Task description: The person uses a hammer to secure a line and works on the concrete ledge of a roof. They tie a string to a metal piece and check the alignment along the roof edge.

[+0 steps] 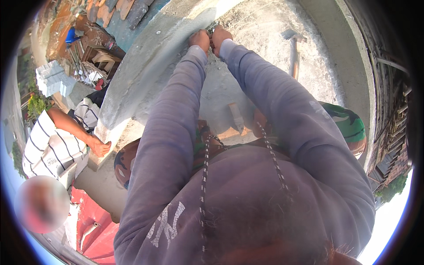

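Grey sweatshirt (256,185) nearest, sleeves stretched toward slab's (269,55) far edge. Left hand (200,40) and right hand (220,39) close together, fingers curled; can't tell if grasping. Small dark bit (213,25) between and just beyond fingers, near slab's left edge; axis unclear. Hammer (294,55) toward slab's right edge, head far, handle pointing back.

Both arms (176,101) stretch forward, curled hands (200,41) close together

Two hands (200,41) (220,38), two drawstrings (204,176) (271,154) and one hammer (294,57) are seen (one visible co-worker's hand (100,146) is counted separately)
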`<state>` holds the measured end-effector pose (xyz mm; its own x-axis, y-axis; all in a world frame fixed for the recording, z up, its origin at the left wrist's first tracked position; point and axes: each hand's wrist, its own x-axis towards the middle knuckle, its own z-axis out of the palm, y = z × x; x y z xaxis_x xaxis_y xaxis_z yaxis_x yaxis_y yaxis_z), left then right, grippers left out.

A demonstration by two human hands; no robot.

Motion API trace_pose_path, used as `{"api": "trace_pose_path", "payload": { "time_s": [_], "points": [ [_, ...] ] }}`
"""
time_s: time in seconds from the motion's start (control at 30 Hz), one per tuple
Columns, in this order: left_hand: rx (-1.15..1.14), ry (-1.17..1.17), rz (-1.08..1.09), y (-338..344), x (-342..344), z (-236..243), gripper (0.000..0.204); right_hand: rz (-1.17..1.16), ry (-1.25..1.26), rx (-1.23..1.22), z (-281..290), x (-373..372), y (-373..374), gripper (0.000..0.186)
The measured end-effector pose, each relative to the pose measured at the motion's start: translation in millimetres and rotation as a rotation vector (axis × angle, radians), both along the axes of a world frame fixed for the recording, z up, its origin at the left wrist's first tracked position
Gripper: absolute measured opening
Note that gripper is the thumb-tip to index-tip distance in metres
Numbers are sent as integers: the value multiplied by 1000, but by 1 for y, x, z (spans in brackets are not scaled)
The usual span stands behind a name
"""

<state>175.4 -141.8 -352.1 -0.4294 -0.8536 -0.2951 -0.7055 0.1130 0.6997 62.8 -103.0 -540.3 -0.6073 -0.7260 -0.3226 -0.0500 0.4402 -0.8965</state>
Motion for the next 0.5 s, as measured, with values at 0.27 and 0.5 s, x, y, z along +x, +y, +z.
{"api": "trace_pose_path", "payload": {
  "time_s": [0.27,0.5],
  "points": [
    [847,580,596,7,24,12,22,54,45,51,-73,26,-21,43],
    [864,561,596,5,31,38,23,271,180,173,-66,27,-29,29]
  ]
}}
